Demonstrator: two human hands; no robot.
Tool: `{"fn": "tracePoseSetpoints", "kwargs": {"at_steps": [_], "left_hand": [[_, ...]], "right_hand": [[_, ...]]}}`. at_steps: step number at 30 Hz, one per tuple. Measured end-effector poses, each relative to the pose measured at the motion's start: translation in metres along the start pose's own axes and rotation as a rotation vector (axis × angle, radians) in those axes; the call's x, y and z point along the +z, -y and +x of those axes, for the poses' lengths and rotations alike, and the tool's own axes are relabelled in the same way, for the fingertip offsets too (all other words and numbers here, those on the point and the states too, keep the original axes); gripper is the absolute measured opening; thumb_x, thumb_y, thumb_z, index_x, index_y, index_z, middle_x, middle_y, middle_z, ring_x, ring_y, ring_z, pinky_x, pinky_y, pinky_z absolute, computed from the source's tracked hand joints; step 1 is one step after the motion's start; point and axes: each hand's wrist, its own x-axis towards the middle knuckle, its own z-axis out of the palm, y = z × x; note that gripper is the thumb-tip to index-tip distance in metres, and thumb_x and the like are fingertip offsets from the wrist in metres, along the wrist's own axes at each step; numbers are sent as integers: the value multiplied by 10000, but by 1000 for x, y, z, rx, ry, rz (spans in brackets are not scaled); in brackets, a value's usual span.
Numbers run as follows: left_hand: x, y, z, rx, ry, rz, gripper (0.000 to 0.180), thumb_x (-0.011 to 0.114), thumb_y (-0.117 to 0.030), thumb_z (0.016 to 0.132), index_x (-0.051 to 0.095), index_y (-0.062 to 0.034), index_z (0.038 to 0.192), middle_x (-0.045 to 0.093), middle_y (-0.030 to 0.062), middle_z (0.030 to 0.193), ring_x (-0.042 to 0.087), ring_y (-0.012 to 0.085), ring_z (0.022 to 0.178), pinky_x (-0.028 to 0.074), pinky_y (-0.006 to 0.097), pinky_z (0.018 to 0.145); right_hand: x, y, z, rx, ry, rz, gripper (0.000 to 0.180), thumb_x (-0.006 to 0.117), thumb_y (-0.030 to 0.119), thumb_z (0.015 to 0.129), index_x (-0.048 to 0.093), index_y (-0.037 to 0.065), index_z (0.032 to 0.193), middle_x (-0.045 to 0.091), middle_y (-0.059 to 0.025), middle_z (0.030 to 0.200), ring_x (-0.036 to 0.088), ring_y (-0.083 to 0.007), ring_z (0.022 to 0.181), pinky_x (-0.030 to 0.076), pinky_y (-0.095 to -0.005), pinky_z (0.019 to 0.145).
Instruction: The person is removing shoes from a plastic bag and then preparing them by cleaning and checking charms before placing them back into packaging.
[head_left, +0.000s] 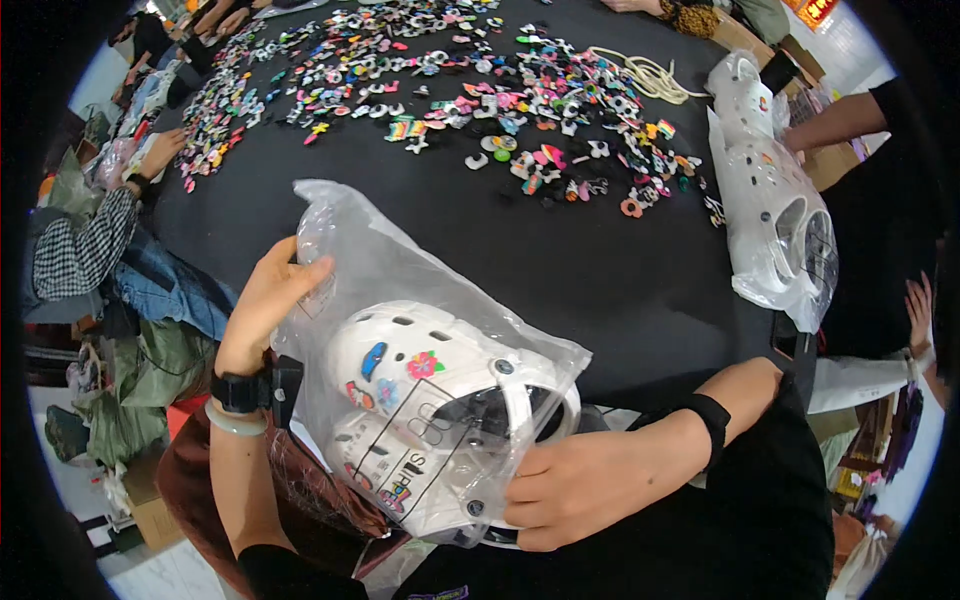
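Clear plastic bag [400, 300] with a pair of white clogs [430, 400] sits between both hands, above the near edge of the black tabletop [600, 270]. Long axis runs upper-left to lower-right. Left hand [262, 305] pinches the bag's upper corner; right hand [590, 490] grips the heel end, seemingly through the plastic. Loose colourful charms [520, 110] lie well beyond.

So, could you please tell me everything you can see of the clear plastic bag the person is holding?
The clear plastic bag is thin, crinkled and glossy, with a printed black outline on its lower front. It holds a pair of white clogs stacked together, dotted with colourful charms. It lies tilted over the person's lap at the edge of the black table. The left hand pinches its upper corner, and the right hand presses on its lower end by the clog heels.
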Motion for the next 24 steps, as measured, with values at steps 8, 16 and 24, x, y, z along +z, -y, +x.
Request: {"fn": "tracePoseSetpoints", "kwargs": {"at_steps": [8,16,24], "left_hand": [[-32,22,24,130,-203,-496,181,590,-111,928,645,-8,1067,660,1,876,567,48,700,449,202,616],[-170,137,12,11,-466,-873,294,541,-217,969,579,-21,1184,644,98,1100,627,212,980,512,336,867],[-236,180,-100,86,-677,-880,411,518,-313,981,529,-30,1279,591,90,1246,567,230,1136,461,374,974]], "right_hand": [[-16,12,-4,44,60,-122,121,594,204,776,599,84,771,553,-25,780,536,-186,798,390,-276,716],[-48,15,-25,85,2,-175,177,601,188,750,443,123,704,422,5,714,501,-139,698,358,-251,617],[-102,-11,-53,238,186,24,205,647,281,761,532,136,847,468,-8,799,513,-171,751,369,-297,620]]}}
